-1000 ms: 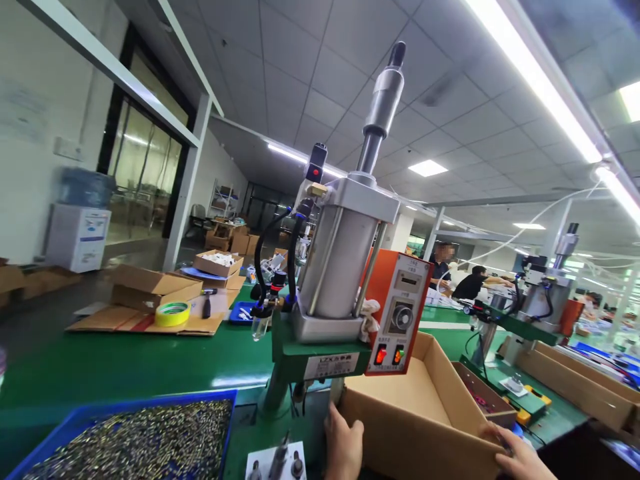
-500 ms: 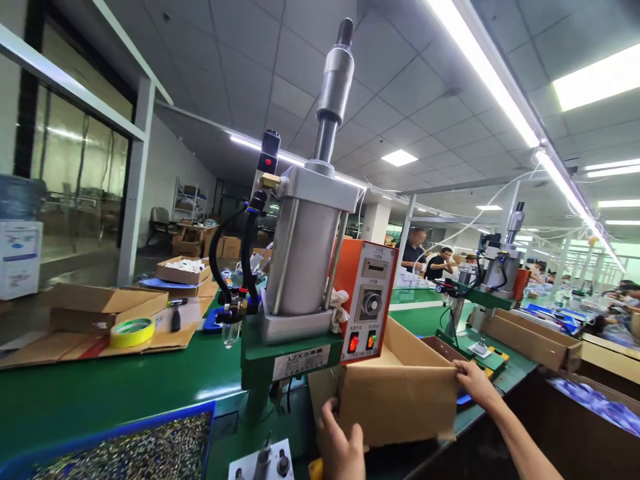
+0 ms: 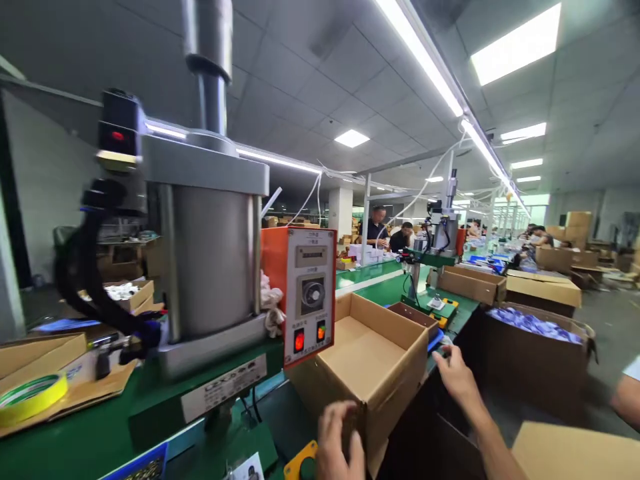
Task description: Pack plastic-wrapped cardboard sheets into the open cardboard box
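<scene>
An open, empty cardboard box (image 3: 373, 357) sits on the green bench beside a pneumatic press (image 3: 210, 253) with an orange control panel (image 3: 307, 293). My left hand (image 3: 340, 443) grips the box's near corner at the bottom of the view. Beyond the box's right side, over the bench edge, my right hand (image 3: 455, 373) is stretched out with fingers spread, close to the box; it holds nothing that I can see.
A large carton of blue-white bagged parts (image 3: 537, 347) stands on the floor to the right. A yellow tape roll (image 3: 30, 397) lies on flattened cardboard at far left. A second press (image 3: 440, 230) and more boxes (image 3: 470, 283) stand farther along; other people work behind.
The view swung right and closer to the press. The box has turned and shifted right on the bench. My right hand came off the box's right edge; my left hand stays on its near corner.
</scene>
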Motion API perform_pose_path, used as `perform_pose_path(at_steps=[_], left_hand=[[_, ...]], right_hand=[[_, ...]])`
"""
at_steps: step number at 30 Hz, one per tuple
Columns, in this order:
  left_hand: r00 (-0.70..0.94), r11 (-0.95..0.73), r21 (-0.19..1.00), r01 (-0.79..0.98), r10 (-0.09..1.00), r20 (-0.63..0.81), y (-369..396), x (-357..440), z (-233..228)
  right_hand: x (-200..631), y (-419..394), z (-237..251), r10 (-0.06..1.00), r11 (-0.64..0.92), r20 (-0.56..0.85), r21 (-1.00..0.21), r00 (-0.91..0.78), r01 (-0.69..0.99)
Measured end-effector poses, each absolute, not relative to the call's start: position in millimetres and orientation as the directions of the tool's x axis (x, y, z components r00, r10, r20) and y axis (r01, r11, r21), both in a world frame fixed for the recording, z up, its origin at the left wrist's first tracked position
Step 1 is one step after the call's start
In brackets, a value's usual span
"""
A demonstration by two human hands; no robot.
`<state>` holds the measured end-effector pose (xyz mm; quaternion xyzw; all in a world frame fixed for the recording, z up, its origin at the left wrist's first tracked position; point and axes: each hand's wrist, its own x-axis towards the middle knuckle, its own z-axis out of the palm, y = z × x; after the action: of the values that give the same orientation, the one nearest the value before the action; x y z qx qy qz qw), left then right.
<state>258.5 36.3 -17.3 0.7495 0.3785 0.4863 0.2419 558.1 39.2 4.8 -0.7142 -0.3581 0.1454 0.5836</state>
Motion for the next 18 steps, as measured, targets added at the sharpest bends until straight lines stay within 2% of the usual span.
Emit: perform_pose_path(at_steps=[2, 6, 11, 18], left_hand=[[0.274, -0.645, 0.649, 0.404, 0.762, 0.587, 52, 247, 16], [0.559, -0.754, 0.500, 0.427, 0.654, 0.509, 77, 250, 51], [0.633, -0.796, 0.438, 0.418, 0.600, 0.489, 78, 260, 49], [0.657, -0.816, 0.386, 0.431, 0.577, 0.486, 75, 259, 52]], right_hand=[[510, 12, -8, 0.765, -0.002, 0.155, -0.970, 0.625, 0.244], [410, -18, -21, 0.894, 0.078, 0.070, -0.997, 0.443, 0.001], [361, -15, -13, 0.911, 0.132, 0.029, -0.966, 0.412, -0.223], [346, -15, -9, 0.908, 0.124, -0.020, -0.941, 0.419, -0.315]])
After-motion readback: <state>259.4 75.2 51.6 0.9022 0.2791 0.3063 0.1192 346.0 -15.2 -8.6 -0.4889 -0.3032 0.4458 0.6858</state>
